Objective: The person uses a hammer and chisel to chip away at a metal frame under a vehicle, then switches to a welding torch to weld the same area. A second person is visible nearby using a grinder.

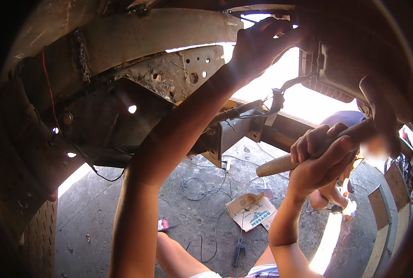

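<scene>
My right hand [324, 155] is wrapped around the thick wooden handle [275, 167] of a hammer. The dark hammer head [381, 109] is at the far right, close under the metal parts there. Up at the top centre, my left hand [264, 44] reaches to the underside of a vehicle frame. Its fingers are bent together near the end of a curved metal rail [169, 30]. Strong backlight and shadow hide what lies between those fingers.
A wiring bundle [276, 99] crosses the gap between my arms. Below lie a flattened cardboard box [253, 211], loose cables [199, 187] and a dark welding clamp [239, 250] on concrete. Another person [329, 197] crouches behind my right hand. A red wire [46, 81] hangs at left.
</scene>
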`<state>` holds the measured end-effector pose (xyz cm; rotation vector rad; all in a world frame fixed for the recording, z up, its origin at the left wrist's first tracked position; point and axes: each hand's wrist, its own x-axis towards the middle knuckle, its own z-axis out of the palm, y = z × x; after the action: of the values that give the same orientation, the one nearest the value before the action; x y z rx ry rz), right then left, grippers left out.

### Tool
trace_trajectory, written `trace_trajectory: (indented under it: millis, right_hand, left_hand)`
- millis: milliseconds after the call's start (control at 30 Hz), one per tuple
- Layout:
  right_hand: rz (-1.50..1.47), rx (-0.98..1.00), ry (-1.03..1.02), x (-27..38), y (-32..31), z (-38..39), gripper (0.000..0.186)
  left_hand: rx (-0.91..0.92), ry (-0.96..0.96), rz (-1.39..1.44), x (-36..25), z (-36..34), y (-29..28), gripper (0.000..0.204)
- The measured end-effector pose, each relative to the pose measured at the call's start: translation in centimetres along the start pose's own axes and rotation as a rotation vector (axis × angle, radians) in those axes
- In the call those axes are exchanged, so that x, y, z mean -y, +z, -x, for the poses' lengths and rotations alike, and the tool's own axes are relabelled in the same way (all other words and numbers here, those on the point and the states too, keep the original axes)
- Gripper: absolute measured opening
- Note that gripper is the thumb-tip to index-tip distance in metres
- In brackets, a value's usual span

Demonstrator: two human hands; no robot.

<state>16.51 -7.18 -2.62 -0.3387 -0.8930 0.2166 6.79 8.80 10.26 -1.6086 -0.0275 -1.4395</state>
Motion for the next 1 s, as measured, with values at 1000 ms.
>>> trace_trajectory:
  millis: [1000]
  right_hand:
    - [-0.137,0.064,0.032,-0.7,0.3,0.2,0.035]
  left_hand:
    - [-0.066,0.106,-0.061,0.1,-0.1,-0.1,0.039]
